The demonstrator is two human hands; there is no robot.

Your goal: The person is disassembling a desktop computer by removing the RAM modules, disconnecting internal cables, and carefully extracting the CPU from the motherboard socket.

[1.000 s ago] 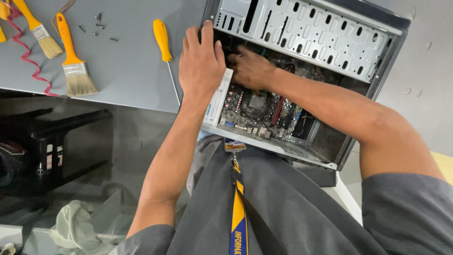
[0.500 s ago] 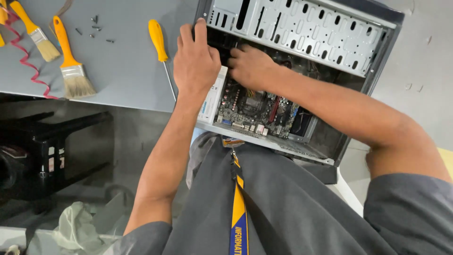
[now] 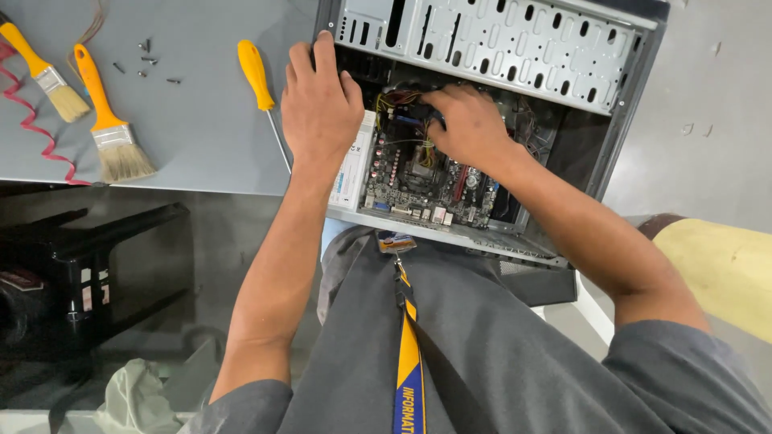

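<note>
An open grey computer case (image 3: 515, 48) lies on its side on a grey table (image 3: 193, 137), its motherboard (image 3: 418, 173) exposed. My left hand (image 3: 320, 104) rests flat on the case's left edge, fingers spread, holding nothing. My right hand (image 3: 466, 120) reaches inside the case over the motherboard, fingers curled among a bundle of coloured cables (image 3: 394, 100); what the fingertips grip is hidden.
A yellow-handled screwdriver (image 3: 259, 80) lies just left of my left hand. Two yellow-handled paintbrushes (image 3: 104, 112) and several small dark screws (image 3: 145, 64) lie farther left, beside a red coiled cord (image 3: 32, 120). A black stool (image 3: 96, 257) stands below the table edge.
My right hand has shifted right and deeper into the case, towards the cables. My left hand stays on the case's edge. The view has moved slightly.
</note>
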